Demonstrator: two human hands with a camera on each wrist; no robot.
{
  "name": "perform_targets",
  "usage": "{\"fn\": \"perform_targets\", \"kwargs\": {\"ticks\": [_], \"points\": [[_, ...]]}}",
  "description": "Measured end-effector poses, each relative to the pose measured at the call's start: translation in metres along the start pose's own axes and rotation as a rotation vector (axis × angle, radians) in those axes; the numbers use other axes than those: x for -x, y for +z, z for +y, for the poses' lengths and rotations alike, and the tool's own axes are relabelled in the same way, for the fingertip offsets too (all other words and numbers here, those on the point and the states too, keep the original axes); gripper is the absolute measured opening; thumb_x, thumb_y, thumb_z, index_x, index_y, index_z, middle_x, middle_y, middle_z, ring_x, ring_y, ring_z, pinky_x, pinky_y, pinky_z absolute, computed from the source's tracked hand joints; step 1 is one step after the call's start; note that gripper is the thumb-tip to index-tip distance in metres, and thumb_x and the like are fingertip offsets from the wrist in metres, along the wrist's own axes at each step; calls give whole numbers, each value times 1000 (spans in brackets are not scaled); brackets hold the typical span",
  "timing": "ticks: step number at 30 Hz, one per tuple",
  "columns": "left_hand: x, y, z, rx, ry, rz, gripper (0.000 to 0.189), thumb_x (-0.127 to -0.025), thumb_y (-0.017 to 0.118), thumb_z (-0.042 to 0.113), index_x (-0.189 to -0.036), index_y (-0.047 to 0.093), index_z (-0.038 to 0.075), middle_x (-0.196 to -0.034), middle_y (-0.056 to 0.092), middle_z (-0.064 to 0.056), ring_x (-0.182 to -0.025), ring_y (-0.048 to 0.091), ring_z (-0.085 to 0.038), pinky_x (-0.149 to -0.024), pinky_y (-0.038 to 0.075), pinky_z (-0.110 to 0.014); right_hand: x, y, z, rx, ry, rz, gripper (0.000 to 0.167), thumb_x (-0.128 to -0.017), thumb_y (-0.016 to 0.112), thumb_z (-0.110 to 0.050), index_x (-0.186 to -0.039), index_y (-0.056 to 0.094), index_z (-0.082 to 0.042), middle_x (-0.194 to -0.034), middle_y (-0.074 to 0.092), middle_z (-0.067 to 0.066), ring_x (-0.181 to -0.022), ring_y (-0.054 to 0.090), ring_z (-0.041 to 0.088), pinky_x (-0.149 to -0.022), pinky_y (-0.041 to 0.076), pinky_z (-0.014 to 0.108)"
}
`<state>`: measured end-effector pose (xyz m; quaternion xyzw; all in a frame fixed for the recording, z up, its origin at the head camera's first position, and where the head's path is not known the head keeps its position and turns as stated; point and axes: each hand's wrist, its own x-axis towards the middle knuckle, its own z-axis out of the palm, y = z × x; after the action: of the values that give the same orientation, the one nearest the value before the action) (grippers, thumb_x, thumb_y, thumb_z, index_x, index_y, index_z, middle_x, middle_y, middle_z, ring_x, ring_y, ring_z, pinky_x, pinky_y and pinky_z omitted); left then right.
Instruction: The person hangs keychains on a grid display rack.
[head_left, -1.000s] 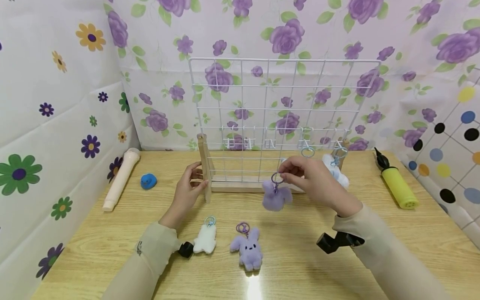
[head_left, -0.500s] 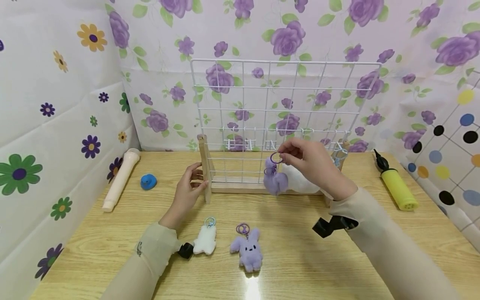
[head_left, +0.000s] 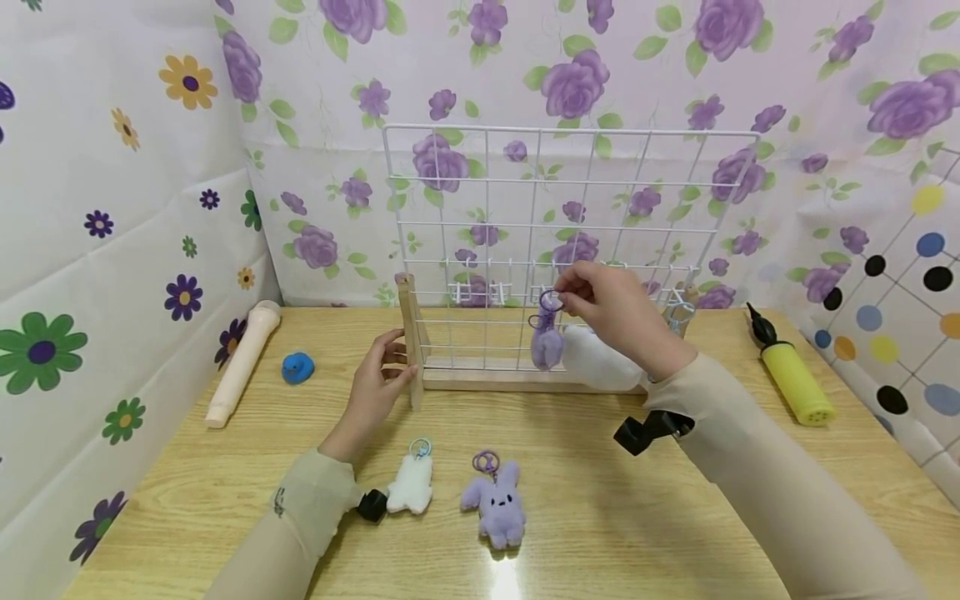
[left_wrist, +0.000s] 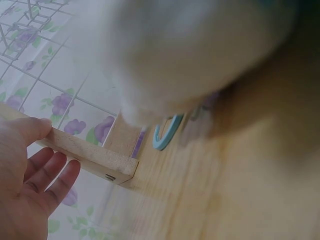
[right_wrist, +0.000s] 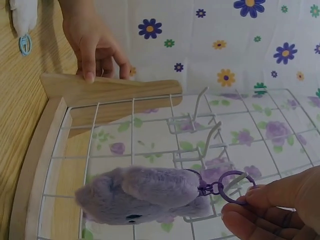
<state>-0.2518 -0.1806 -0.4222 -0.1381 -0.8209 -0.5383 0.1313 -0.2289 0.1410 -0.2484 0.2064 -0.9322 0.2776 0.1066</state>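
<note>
My right hand (head_left: 611, 312) pinches the purple ring (right_wrist: 221, 186) of a lilac plush keychain (head_left: 547, 347) between thumb and fingertips. The plush dangles in front of a white wire grid rack, and in the right wrist view a white hook's tip (right_wrist: 240, 179) crosses the ring. At the rack's left end, my left hand (head_left: 377, 371) grips the wooden side post (left_wrist: 95, 156), thumb on one side and fingers on the other. Behind my right hand hangs a white plush (head_left: 596, 358), partly hidden. Several white hooks (head_left: 501, 293) line the grid.
Nearer on the table lie a white plush keychain (head_left: 411, 485) and a lilac bunny keychain (head_left: 501, 510). A blue toy (head_left: 297, 367) and a pale tube-shaped pump (head_left: 243, 364) are at left, a yellow pump (head_left: 797, 383) at right. Patterned cloth surrounds the table.
My right hand has lifted the lilac plush keychain up and slightly left, bringing its ring to the hooks; the plush has turned on its ring. My left hand stays on the post.
</note>
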Motion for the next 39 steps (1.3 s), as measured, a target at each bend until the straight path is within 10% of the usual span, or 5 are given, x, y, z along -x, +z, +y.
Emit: {"fn": "perform_targets", "kwargs": {"ticks": [26,39], "points": [[0,0,2,-24,23,10,58,-91,65,6,-142,39,6,-120,57,-20,-105,57,-31,-82,51,-26,-12,6,-4,63,15,-80,11,-94,56,-3,-101,64,-2,-93,69,13,-84,64,24,-75,54,36],[0,0,2,-16,5,3,57,-92,63,5,-142,38,6,-122,56,-22,-108,57,-33,-87,52,-38,-8,-3,-4,47,2,-47,15,-95,57,-5,-107,65,-1,-100,69,14,-90,66,26,-82,55,40]]}}
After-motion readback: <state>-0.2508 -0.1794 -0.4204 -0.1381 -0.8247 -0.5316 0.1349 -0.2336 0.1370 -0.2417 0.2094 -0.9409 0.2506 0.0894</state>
